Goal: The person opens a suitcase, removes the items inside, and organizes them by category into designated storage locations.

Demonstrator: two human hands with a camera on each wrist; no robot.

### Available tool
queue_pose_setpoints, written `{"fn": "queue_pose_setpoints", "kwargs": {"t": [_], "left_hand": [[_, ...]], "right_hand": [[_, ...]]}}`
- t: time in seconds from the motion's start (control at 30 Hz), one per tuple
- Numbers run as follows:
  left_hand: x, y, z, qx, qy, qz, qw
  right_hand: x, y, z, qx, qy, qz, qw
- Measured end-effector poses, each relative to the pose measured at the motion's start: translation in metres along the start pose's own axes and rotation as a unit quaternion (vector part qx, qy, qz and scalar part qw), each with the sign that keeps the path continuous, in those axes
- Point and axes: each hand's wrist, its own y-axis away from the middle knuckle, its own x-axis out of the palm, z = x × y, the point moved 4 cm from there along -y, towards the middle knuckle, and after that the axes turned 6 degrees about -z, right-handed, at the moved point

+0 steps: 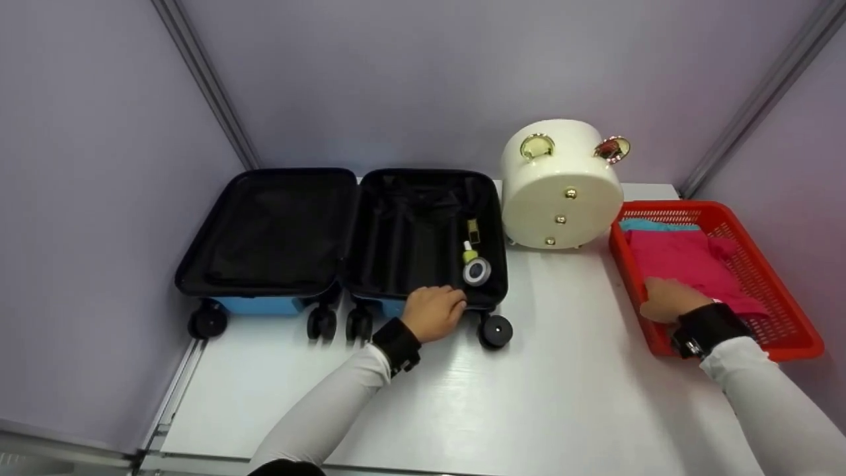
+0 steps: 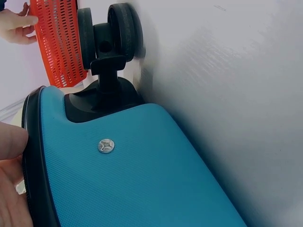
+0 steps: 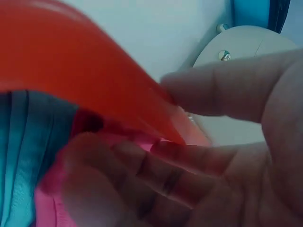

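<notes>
An open suitcase with blue shells and black lining lies on the white table. My left hand [image 1: 434, 312] rests on the front rim of its right half [image 1: 423, 248], fingertips along the black edge [image 2: 35, 156]. At the right stands a red plastic basket [image 1: 780, 277] with a folded pink garment [image 1: 687, 258] and a turquoise cloth [image 1: 654, 225] inside. My right hand [image 1: 671, 301] holds the basket's near-left rim [image 3: 109, 80], thumb [image 3: 213, 90] on the outer side and fingers inside by the pink cloth.
Inside the suitcase's right half lie a round grey-rimmed item [image 1: 476, 272], a small yellow-green bottle with a white top [image 1: 469, 252] and a small gold-coloured item [image 1: 473, 231]. A round white case [image 1: 562, 205] with gold ear shapes stands between suitcase and basket. Black wheels [image 1: 495, 330] stick out in front.
</notes>
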Motion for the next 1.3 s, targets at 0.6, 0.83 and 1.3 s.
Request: {"fn": "queue_pose_setpoints", "kwargs": {"t": [0.6, 0.83, 1.3], "left_hand": [[-0.001, 0.000, -0.001, 0.004, -0.010, -0.025, 0.9996], [0.001, 0.001, -0.002, 0.000, -0.014, -0.016, 0.9998], [0.002, 0.001, -0.003, -0.001, -0.013, -0.019, 0.9997]], "right_hand": [[0.009, -0.008, 0.022, -0.003, 0.019, -0.037, 0.9991], [0.004, -0.023, 0.021, 0.005, 0.022, -0.082, 0.9964], [-0.006, -0.063, 0.022, 0.025, -0.003, -0.183, 0.9828]]}}
